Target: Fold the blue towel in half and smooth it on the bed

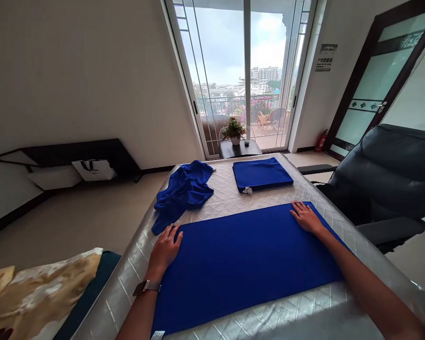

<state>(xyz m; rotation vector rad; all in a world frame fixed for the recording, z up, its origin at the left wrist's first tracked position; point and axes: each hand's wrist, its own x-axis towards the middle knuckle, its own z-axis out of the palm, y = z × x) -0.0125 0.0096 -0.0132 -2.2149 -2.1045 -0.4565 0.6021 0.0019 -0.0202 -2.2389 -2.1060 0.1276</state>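
Touching the blue rectangular cloth [246, 264], left hand [165, 249] and right hand [307, 219] have loosely spread fingers; probably soft, it suits corner grips.

Spread cloth [248, 264] matt, smooth; mattress [224, 196] quilted, v. glossy; armchair [403, 165] leather-look w/ sheen

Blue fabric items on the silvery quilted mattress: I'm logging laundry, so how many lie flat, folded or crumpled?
Flat rectangular blue cloth: 1
Folded rectangular blue cloth bundle: 1
Crumpled, irregular blue cloth heap: 1
Total: 3
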